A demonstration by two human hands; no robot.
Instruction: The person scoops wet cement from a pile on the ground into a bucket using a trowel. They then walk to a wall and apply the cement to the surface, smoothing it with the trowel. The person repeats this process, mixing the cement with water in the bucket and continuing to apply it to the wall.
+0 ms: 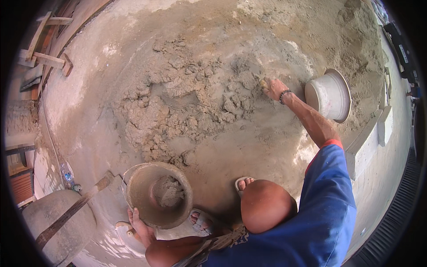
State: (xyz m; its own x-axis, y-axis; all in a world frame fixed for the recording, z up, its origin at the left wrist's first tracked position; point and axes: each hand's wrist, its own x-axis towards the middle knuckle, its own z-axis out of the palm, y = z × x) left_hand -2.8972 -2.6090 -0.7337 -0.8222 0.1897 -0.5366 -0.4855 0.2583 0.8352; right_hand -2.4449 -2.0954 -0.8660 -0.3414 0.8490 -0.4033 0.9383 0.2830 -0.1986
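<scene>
My left hand (141, 229) grips the near-left rim of a mud-caked bucket (134, 191) with a wire handle. The bucket is tilted toward the heap, and a lump of wet mortar (170, 192) lies inside it. Stretched far forward, my right hand (276, 89) is closed round the yellowish handle (264, 84) of a tool at the right edge of the mortar heap (191, 98). The tool's working end cannot be told from the grey mortar. The heap is wet, lumpy and spread over the ground.
A pale tub (329, 95) lies on its side beside my right forearm, near loose sand (356, 49). Pale blocks (364, 144) stand at the right. On the left are a wooden-handled tool (73, 209), a large grey container (58, 222), a plastic bottle (67, 175) and timber (49, 58).
</scene>
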